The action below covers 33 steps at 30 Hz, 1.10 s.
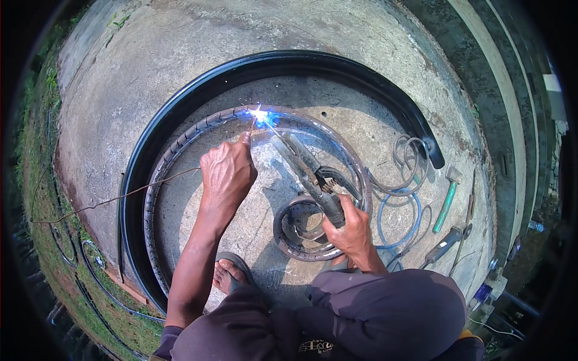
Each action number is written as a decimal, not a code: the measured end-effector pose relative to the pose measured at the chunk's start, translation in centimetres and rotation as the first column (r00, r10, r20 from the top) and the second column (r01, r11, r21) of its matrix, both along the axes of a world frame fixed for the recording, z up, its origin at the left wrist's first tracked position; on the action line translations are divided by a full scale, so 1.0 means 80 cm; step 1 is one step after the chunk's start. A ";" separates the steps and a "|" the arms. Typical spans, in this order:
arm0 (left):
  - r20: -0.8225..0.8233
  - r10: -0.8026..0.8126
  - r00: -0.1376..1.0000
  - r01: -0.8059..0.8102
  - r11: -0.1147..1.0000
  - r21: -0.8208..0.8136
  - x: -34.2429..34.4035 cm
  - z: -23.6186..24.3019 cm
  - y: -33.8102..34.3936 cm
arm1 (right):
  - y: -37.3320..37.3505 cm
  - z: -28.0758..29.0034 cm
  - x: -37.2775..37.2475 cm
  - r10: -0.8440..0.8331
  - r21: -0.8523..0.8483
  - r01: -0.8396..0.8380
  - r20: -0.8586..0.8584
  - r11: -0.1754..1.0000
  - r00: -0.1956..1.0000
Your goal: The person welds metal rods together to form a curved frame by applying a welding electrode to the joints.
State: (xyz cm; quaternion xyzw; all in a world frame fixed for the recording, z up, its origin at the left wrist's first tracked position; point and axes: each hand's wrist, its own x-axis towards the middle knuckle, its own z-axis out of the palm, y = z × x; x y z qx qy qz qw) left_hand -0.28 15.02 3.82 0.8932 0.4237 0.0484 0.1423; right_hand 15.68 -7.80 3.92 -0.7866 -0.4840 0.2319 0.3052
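My right hand grips the dark handle of a welding electrode holder, whose jaws point away and to the left. From the jaws a thin electrode reaches a bright blue-white arc. The arc burns on the upper curve of a spiral metal bar lying on the concrete, its left side crossed by regular marks. My left hand, closed with its back upward, holds a long thin bent metal wire. One end trails far left; the other comes out by the thumb, close to the arc.
A black curved channel arches around the spiral. On the right lie coiled cables, a hammer with a green handle and a dark-handled tool. My sandalled foot stands inside the curve. Grass borders the concrete at left.
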 end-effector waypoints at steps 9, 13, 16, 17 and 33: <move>0.054 -0.071 0.996 0.068 0.997 0.048 -0.010 -0.005 -0.006 | -0.001 0.002 0.001 0.010 0.051 -0.012 0.030 0.999 1.000; 0.032 0.016 0.999 -0.013 0.996 -0.088 0.007 0.022 -0.020 | -0.015 0.001 0.000 -0.074 0.107 0.066 0.072 0.992 0.995; -0.030 0.014 0.999 -0.017 0.995 -0.094 0.012 0.015 -0.017 | -0.016 0.001 0.005 -0.102 0.101 0.099 0.027 0.990 0.994; -0.034 0.008 0.999 -0.010 0.997 -0.079 0.014 0.013 -0.016 | -0.018 -0.001 0.007 -0.099 0.069 0.096 0.041 0.993 0.994; 0.049 -0.009 0.999 0.011 0.999 -0.048 0.023 -0.002 -0.009 | -0.014 -0.002 0.005 -0.050 0.047 0.048 0.034 0.998 0.998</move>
